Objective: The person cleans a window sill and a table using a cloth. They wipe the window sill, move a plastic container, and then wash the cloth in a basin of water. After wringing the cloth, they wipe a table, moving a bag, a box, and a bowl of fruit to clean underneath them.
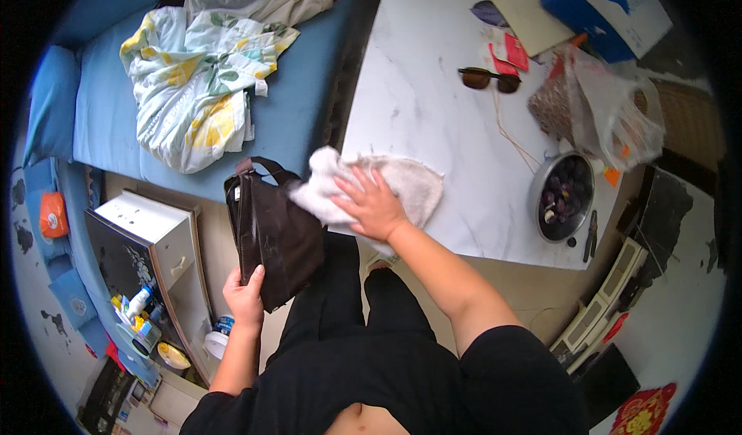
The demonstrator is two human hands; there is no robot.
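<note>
My left hand [245, 300] grips the lower left edge of a dark brown bag [280, 238], its thumb on the near side. The bag hangs upright in front of my legs, with a strap loop [270, 170] at its top. My right hand [375, 207] lies with fingers spread on a white cloth [417, 186]. This cloth is spread over the near left corner of the marble-patterned table [464, 180]. Its left end touches the upper right side of the bag.
Sunglasses [489, 79], a metal bowl of dark purple pieces [564, 197], pliers [591, 236] and a clear plastic bag [610, 103] are on the table's right side. A blue sofa [104, 118] with patterned fabric [193, 87] stands left, above a small cabinet [147, 219].
</note>
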